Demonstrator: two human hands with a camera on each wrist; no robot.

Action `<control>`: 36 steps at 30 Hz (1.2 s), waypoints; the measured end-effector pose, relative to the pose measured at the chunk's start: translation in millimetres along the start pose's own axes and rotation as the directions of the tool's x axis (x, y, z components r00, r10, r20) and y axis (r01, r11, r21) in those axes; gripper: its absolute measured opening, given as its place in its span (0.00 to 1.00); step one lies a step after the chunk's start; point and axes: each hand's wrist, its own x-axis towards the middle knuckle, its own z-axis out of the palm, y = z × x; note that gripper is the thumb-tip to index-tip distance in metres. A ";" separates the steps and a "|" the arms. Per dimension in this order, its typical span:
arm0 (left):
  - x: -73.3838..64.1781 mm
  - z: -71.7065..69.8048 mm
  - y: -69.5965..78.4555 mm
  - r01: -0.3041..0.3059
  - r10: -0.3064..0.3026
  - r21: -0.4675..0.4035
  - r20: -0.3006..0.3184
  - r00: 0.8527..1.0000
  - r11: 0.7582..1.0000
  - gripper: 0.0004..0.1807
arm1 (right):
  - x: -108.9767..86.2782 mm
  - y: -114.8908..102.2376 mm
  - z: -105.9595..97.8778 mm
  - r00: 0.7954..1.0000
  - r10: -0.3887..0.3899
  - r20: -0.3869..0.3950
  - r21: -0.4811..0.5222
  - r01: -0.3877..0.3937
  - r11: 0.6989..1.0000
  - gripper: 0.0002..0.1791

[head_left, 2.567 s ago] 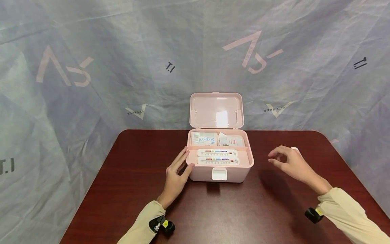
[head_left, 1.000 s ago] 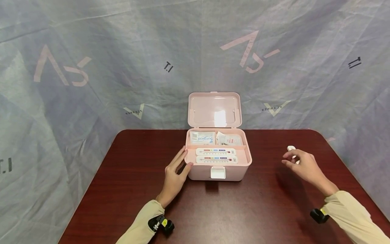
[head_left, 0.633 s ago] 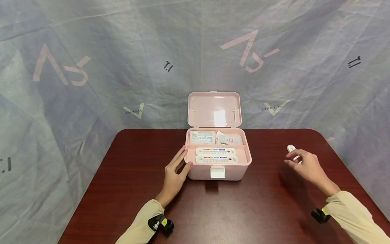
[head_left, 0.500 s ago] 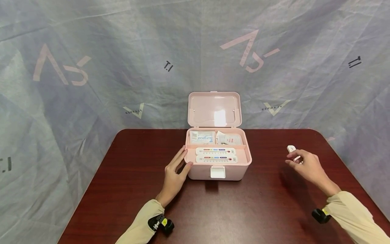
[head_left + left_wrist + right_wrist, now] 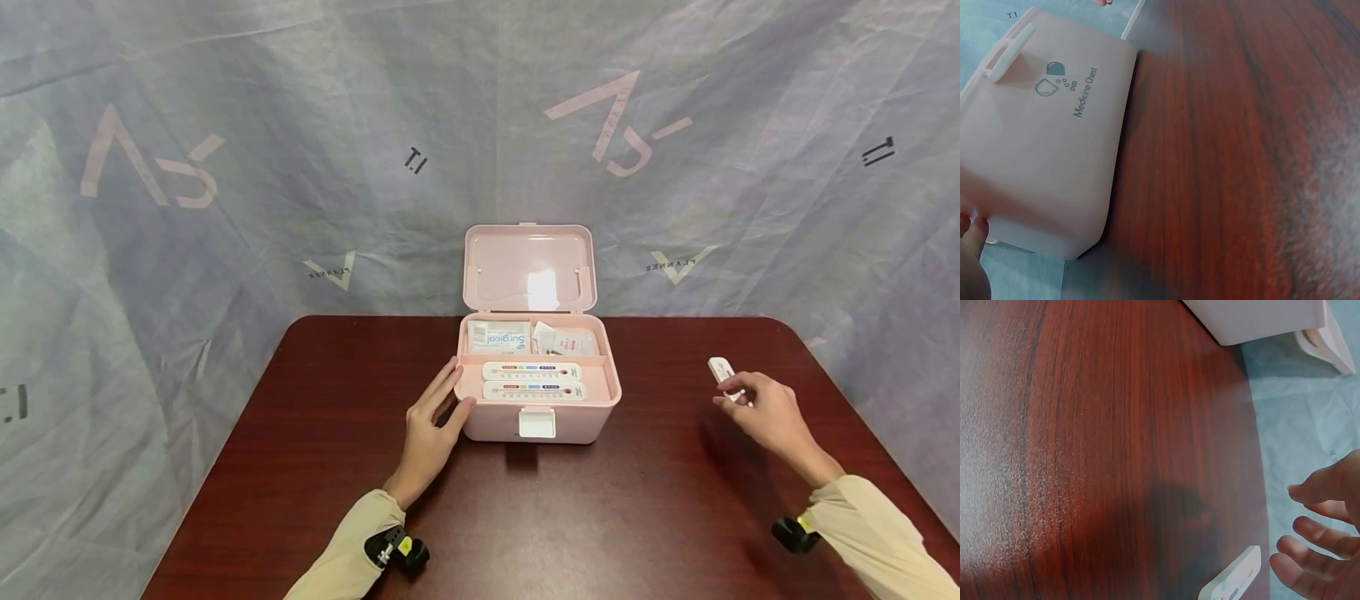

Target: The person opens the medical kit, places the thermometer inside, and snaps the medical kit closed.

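Note:
A pink medicine chest (image 5: 491, 423) stands on the table with its lid (image 5: 510, 262) raised. My left hand (image 5: 427, 446) rests at its left front corner, fingers along the side rim and thumb at the front. Two white thermometers (image 5: 525, 372) lie side by side in the chest's front compartment. At the right, another white thermometer (image 5: 718, 367) lies on the table, its near part hidden behind my right hand (image 5: 776, 417). In the right wrist view the fingers hang loosely bent above the tabletop, apart from that thermometer (image 5: 1235, 575), with nothing between them.
In the chest's back compartments sit a packet marked "Surgical" (image 5: 498, 337) and some small white packets (image 5: 570, 342). A white latch (image 5: 537, 423) hangs at the chest's front. Behind the dark red table (image 5: 600, 525) hangs a grey printed cloth (image 5: 420, 100).
My right hand has moved rightward from beside the chest to the loose thermometer, then slightly further right, leaving more of it showing. The left hand stays at the chest.

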 end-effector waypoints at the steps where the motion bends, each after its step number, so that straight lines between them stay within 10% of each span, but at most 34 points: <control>1: -0.5 0.1 -2.4 0.001 -0.001 0.002 0.000 1.000 1.000 0.27 | -0.3 0.9 0.0 1.000 0.002 -0.001 -0.004 -0.002 1.000 0.10; 6: -0.9 0.1 -5.6 -0.013 0.013 -0.004 0.000 1.000 1.000 0.27 | -3.3 5.4 0.7 0.999 0.040 0.007 -0.033 -0.040 0.999 0.12; 13: 8.0 -2.8 31.9 -0.004 0.005 -0.007 0.015 1.000 1.000 0.25 | -8.1 12.2 2.1 0.995 0.099 0.002 -0.074 -0.099 0.992 0.12; 36: 7.4 -2.7 30.0 -0.014 0.014 -0.011 0.012 1.000 1.000 0.25 | -20.6 26.7 -0.1 0.957 0.283 0.066 -0.105 -0.275 0.956 0.23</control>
